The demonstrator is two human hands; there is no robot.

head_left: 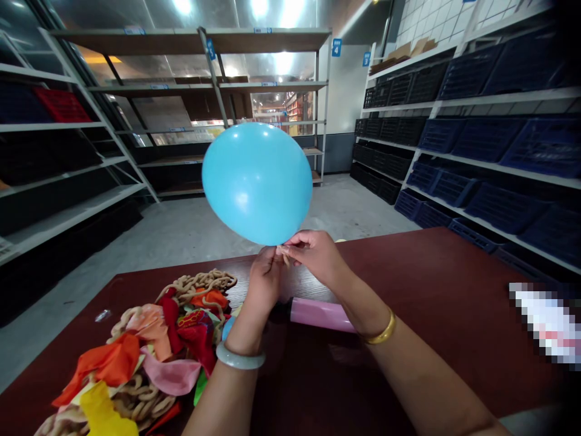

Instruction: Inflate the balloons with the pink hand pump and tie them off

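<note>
A blown-up light blue balloon (257,181) stands above my two hands, its narrow end pointing down at my fingers. My left hand (265,275) is closed around the balloon's neck from below. Pinched at the same spot, my right hand (315,257) has thumb and forefinger together on the neck. A short beige bit (285,260) shows between the hands; I cannot tell whether it is cord or a fingertip. Under my right wrist, a pink balloon pump (322,315) with a black end lies on the table, partly hidden by my forearm.
Left of my arm lies a heap of limp balloons (170,360) in several colours, mixed with beige twisted cord (200,283). They rest on a dark red table (422,303). Metal shelves (190,88) stand behind, and racks of blue crates (492,142) line the right side.
</note>
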